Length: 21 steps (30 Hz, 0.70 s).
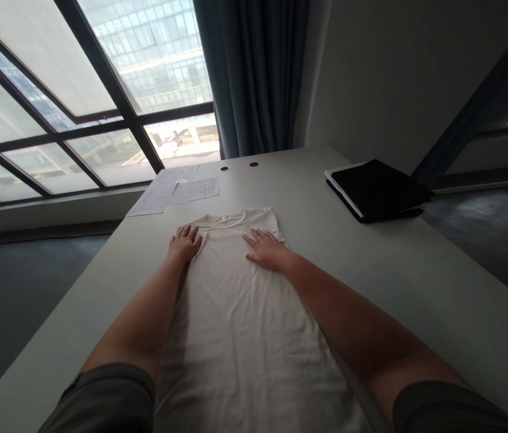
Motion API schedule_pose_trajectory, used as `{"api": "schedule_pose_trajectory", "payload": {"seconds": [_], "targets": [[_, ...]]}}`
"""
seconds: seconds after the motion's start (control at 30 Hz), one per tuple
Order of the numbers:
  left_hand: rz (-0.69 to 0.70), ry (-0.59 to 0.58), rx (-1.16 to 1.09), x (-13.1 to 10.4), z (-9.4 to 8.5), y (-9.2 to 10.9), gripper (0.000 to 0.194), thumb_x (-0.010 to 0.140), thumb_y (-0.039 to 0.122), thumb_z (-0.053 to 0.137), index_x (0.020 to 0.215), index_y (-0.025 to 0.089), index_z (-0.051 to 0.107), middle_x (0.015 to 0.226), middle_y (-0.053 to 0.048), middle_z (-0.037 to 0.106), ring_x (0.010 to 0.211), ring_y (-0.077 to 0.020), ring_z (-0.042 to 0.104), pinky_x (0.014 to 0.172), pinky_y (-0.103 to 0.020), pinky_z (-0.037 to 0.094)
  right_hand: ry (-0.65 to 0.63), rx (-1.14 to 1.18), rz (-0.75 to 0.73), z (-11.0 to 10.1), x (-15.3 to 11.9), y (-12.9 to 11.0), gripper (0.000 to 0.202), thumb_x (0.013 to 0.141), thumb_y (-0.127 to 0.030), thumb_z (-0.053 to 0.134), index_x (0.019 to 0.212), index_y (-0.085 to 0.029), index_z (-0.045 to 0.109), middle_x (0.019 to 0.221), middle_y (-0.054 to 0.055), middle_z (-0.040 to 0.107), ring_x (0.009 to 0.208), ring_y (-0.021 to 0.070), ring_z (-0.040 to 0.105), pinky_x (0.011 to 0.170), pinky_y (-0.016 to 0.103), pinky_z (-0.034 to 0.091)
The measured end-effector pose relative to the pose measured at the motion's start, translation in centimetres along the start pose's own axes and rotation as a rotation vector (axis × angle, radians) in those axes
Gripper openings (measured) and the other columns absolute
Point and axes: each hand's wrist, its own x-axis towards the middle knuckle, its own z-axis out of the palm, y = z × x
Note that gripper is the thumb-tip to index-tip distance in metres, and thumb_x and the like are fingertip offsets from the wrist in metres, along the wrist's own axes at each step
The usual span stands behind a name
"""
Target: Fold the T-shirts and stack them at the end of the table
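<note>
A white T-shirt (244,319) lies spread lengthwise on the table, its round neckline pointing away from me and its lower part running out of view at the bottom. Light creases run down its front. My left hand (185,243) rests flat on the shirt's left shoulder and sleeve area, fingers extended. On the right side of the chest, my right hand (266,249) lies palm down with its fingers spread. Neither hand grips the cloth.
The white table (416,282) carries a black folder (377,189) at the right and sheets of paper (195,189) at the far left. Two round cable holes sit near the far edge. Beyond are a blue curtain (258,72) and a large window (100,72).
</note>
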Motion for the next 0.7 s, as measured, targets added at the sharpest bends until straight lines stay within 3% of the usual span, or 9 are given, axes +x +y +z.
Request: {"api": "schedule_pose_trajectory", "payload": {"seconds": [0.1,0.2,0.3,0.4,0.6,0.7], "targets": [[0.003,0.000,0.008,0.0,0.0,0.0,0.068,0.101,0.062,0.025,0.162,0.033,0.032,0.172,-0.004,0.022,0.158,-0.0290,0.019,0.124,-0.058,0.022,-0.049,0.026,0.025,0.5,0.2,0.1,0.071,0.103,-0.057,0.041,0.165,-0.026,0.027,0.172,0.012,0.012,0.158,0.0321,0.013,0.126,0.051,0.011],[0.004,-0.011,0.017,0.0,-0.1,0.1,0.069,0.101,0.062,0.023,0.162,0.032,0.030,0.172,-0.004,0.020,0.158,-0.0288,0.018,0.124,-0.058,0.021,0.029,0.028,0.037,0.4,0.6,0.6,0.068,0.104,-0.056,0.038,0.165,-0.026,0.027,0.172,0.012,0.013,0.158,0.0305,0.012,0.126,0.049,0.011],[0.002,-0.025,0.021,0.0,-0.1,0.2,0.069,0.101,0.062,0.023,0.163,0.032,0.028,0.173,-0.004,0.017,0.158,-0.0288,0.016,0.124,-0.058,0.020,0.139,0.019,0.169,0.2,1.0,1.9,0.067,0.107,-0.051,0.033,0.164,-0.019,0.027,0.170,0.016,0.018,0.158,0.0297,0.013,0.126,0.048,0.013],[0.003,-0.034,0.030,0.0,-0.1,0.1,0.068,0.101,0.062,0.023,0.163,0.033,0.028,0.173,-0.005,0.016,0.158,-0.0303,0.015,0.124,-0.058,0.020,0.090,0.013,0.293,0.5,1.5,3.6,0.067,0.106,-0.050,0.033,0.164,-0.017,0.029,0.170,0.017,0.018,0.157,0.0300,0.016,0.125,0.051,0.014],[0.000,-0.110,0.051,0.2,-1.2,0.7,0.069,0.102,0.061,0.024,0.164,0.032,0.025,0.173,-0.008,0.012,0.159,-0.0335,0.013,0.122,-0.064,0.016,0.064,0.014,0.318,1.4,1.9,4.3,0.067,0.106,-0.052,0.033,0.164,-0.020,0.027,0.172,0.015,0.014,0.158,0.0290,0.014,0.125,0.057,0.009],[-0.039,-0.114,0.080,-0.7,-2.3,2.1,0.069,0.102,0.060,0.024,0.164,0.030,0.026,0.173,-0.010,0.011,0.159,-0.0356,0.010,0.122,-0.069,0.007,0.170,0.015,0.296,0.9,1.5,4.0,0.061,0.106,-0.046,0.036,0.161,-0.019,0.036,0.170,0.016,0.020,0.157,0.0299,0.018,0.124,0.056,0.012]]}}
